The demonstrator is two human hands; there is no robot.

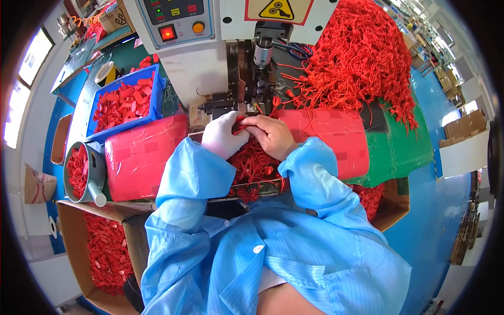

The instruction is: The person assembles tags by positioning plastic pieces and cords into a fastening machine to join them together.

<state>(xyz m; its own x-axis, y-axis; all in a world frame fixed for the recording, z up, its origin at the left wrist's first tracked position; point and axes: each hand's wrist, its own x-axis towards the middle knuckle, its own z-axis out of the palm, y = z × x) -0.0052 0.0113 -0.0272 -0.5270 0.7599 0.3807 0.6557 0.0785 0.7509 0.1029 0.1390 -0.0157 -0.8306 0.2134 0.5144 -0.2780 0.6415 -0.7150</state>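
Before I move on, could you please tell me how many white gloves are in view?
1: the white glove is on the left hand; the right hand is bare. Others could be hidden from view.

On your L, far side, you've got a bright window w/ a dark frame (35, 55) set in a white wall. Up top L, there's a coiled orange cord (81, 21) & near it a brown cardbd box (111, 20) on a bench. Closer in, same side: a white ring-shaped roll (104, 71), plus an off-white bag-like container w/ reddish lines (41, 185) at the edge, partly cut off. Top ctr, slightly R of you: scissors w/ dark-blue loop handles (300, 51). To your R, a shiny blue floor (420, 231) runs back past flattish brown cardbd boxes (463, 127) on a white surface (464, 153); farther stacks too blurry to ID.
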